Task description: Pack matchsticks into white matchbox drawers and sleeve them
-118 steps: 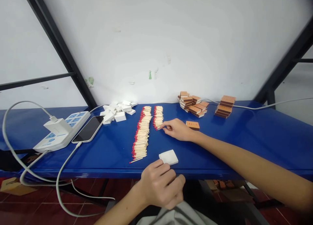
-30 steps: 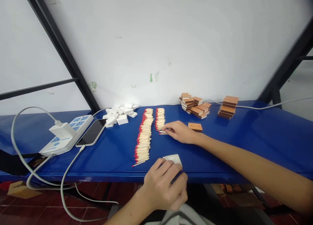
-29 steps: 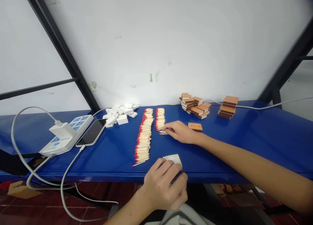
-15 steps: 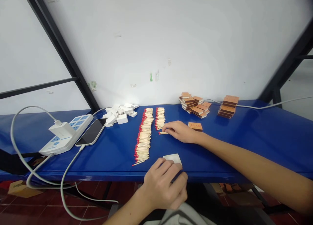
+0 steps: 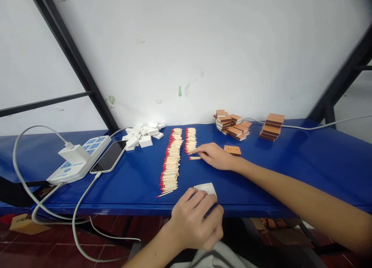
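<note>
My right hand (image 5: 216,155) reaches over the blue table, its index finger stretched onto the lower end of the shorter row of red-tipped matches (image 5: 190,139). Its other fingers are partly curled and seem to hold nothing. Just below that row, a few loose matches (image 5: 195,158) lie apart, close to the fingertips. At the front edge my left hand (image 5: 197,219) is closed, with fingers bent over the near side of a white matchbox tray (image 5: 205,187); its grip is partly hidden. A longer row of matches (image 5: 171,163) runs left of the hands.
White matchbox trays (image 5: 142,134) are heaped at the back left. Brown matchboxes (image 5: 232,126) form a pile, with a stack (image 5: 272,126) farther right and a single matchbox (image 5: 232,150) beside my right wrist. A phone (image 5: 109,156), power strip (image 5: 78,159) and cables occupy the left.
My right index finger has moved slightly up and away from the loose matches onto the shorter row's end, so the loose ones show more fully. My left hand and the tray stay put.
</note>
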Motion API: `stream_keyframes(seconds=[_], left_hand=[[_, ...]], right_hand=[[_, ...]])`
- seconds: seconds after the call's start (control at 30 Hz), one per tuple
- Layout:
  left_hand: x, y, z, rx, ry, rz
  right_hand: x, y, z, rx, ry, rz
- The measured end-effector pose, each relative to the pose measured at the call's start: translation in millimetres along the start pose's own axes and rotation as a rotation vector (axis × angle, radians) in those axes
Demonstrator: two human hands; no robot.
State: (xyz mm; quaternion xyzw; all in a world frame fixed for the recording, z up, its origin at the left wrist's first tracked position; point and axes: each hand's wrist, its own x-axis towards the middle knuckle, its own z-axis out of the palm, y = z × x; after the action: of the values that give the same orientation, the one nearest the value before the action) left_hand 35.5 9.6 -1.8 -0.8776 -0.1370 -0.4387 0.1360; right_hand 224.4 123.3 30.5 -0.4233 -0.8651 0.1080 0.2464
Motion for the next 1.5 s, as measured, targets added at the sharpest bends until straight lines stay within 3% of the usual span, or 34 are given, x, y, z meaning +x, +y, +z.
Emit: stream_keyframes(seconds=[0.63,0.97,1.5], left_hand=[[0.9,1.7,-1.5,0.026,-0.022,-0.015],[-0.2,0.5,-1.1,0.018,-0.026,-0.005],[1.2,2.0,-1.1,0.028,-0.014,-0.029]], right_hand=[[-0.4,-8.4,-4.8,-0.009,-0.003,0.084],[-3.8,-4.7,-1.3,0.019,0.050,0.068],[-2.8,-8.5,-3.9,-0.011,-0.001,0.041]])
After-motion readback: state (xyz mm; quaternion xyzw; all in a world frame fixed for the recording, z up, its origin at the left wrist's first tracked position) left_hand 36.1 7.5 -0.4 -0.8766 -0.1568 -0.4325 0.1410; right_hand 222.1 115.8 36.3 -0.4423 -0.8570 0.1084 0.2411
